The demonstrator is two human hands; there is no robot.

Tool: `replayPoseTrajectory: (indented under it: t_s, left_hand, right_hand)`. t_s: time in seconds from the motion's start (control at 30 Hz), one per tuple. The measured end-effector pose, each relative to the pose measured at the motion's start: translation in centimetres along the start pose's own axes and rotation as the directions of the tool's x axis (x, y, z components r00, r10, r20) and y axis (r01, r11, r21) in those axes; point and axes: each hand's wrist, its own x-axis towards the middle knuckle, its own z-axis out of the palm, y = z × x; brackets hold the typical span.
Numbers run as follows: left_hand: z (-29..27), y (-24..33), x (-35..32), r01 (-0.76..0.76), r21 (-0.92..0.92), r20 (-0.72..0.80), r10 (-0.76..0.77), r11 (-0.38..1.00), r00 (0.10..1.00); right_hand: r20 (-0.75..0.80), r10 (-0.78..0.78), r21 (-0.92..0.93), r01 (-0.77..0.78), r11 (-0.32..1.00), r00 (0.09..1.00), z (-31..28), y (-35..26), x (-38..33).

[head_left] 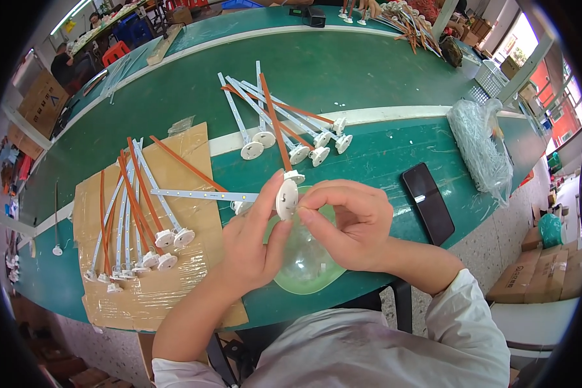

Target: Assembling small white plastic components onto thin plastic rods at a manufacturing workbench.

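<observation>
My left hand (255, 249) grips a round white lamp base (286, 199) by its rim, the slotted face turned toward my right hand. Thumb and fingertips of my right hand (352, 223) are pinched together at the edge of this base; whatever is between them is too small to make out. A white LED strip (204, 194) runs leftward from behind my left fingers; which base it joins is hidden. Below both hands stands a translucent green bowl (307, 275), partly covered by them, with a few small bits inside.
Several LED strips with white bases (139, 207) lie on a cardboard sheet (194, 284) at left. Another cluster (291, 119) rests beyond my hands. To the right are a black phone (428, 204) and a clear plastic bag (478, 149). Another person's hand (366, 8) shows at the far edge.
</observation>
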Motion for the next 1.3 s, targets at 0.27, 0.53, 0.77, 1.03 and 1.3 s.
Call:
replayPoseTrajectory:
  t_s: [0.27,0.53,0.77,1.03,1.3]
  left_hand:
    - [0.31,-0.46,0.25,-0.075,0.001,-0.075,0.075,0.997,0.994]
    - [-0.14,-0.34,0.12,-0.065,0.04,-0.042,0.067,0.997,0.997]
    - [-0.01,-0.57,0.15,-0.061,0.064,-0.035,0.063,0.996,0.997]
    - [0.12,-0.25,0.22,-0.049,0.146,-0.006,0.05,0.988,0.999]
    - [-0.26,-0.23,0.45,-0.155,0.266,0.051,0.146,0.951,0.988]
  right_hand:
    - [0.009,-0.049,-0.027,0.049,0.998,0.999,0.11,0.2,-0.05]
    - [0.043,-0.096,-0.129,0.101,0.987,0.994,0.2,0.24,0.41]
    - [0.058,-0.249,-0.275,0.255,0.927,0.967,-0.13,0.43,0.75]
    - [0.032,-0.232,-0.299,0.231,0.926,0.972,0.21,0.53,0.46]
    - [0.039,-0.267,-0.346,0.263,0.901,0.963,0.32,0.72,0.26]
